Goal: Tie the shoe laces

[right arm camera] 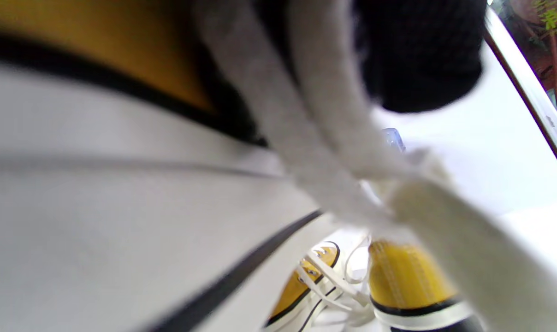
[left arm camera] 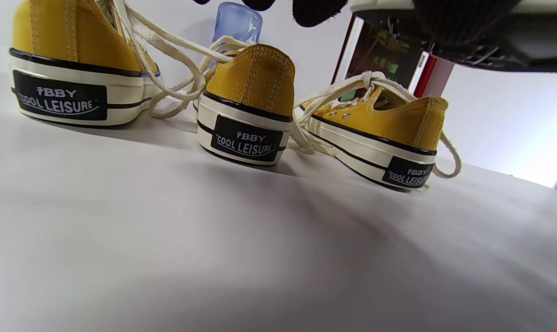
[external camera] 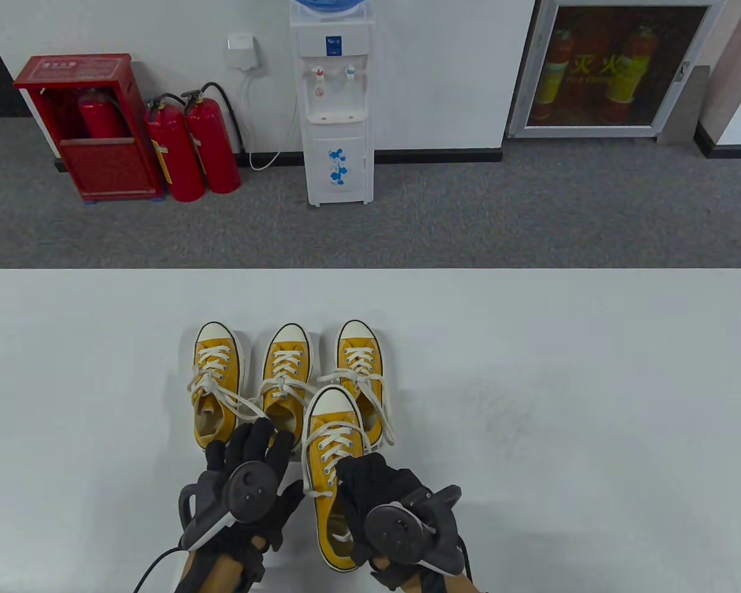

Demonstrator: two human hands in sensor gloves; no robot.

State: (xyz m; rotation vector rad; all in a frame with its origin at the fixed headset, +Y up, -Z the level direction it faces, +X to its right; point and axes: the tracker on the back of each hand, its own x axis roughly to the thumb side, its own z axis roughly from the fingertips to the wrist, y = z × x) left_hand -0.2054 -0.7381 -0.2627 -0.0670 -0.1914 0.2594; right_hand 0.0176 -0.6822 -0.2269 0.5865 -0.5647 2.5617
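Right hand [external camera: 376,488] clamped on front shoe [external camera: 330,457] at its soft, limp laces [right arm camera: 315,138]; left hand [external camera: 247,469] relaxed, fingers apart, near back row on counter [external camera: 593,370]; shoe judged light.

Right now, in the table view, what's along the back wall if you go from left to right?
Red cabinet → two red fire extinguishers → water dispenser → glass-fronted extinguisher cabinet.
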